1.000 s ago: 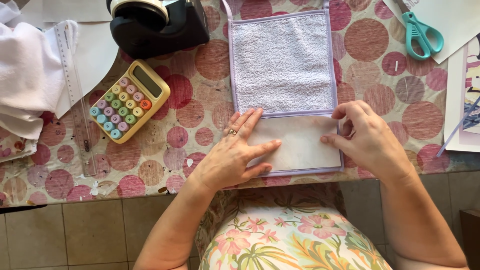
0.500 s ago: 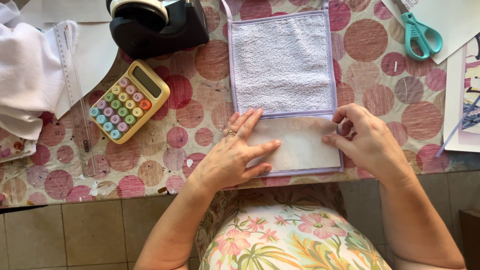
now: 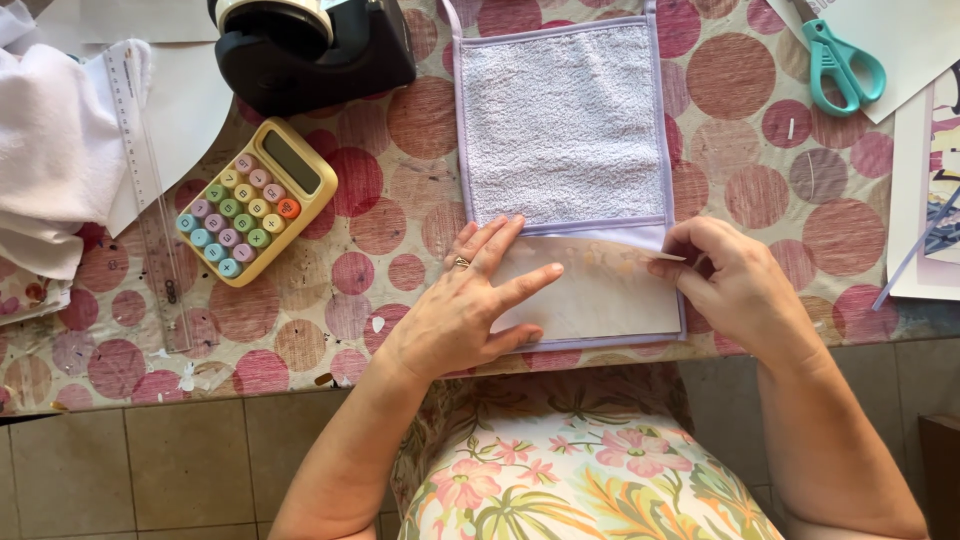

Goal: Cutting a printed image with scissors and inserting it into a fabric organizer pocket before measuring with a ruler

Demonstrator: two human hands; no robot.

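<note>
Covering the table is a cloth with red and pink circles (image 3: 760, 190), and on it lies a lilac terry towel with purple edging (image 3: 560, 120), its near part under a pale translucent sheet (image 3: 600, 295). Left hand (image 3: 470, 300) presses flat, fingers spread, on this sheet. Right hand (image 3: 730, 280) pinches its right edge. I judge the sheet is laid but not yet fixed; a yellow calculator (image 3: 255, 210) and teal scissors (image 3: 840, 60) wait unused
</note>
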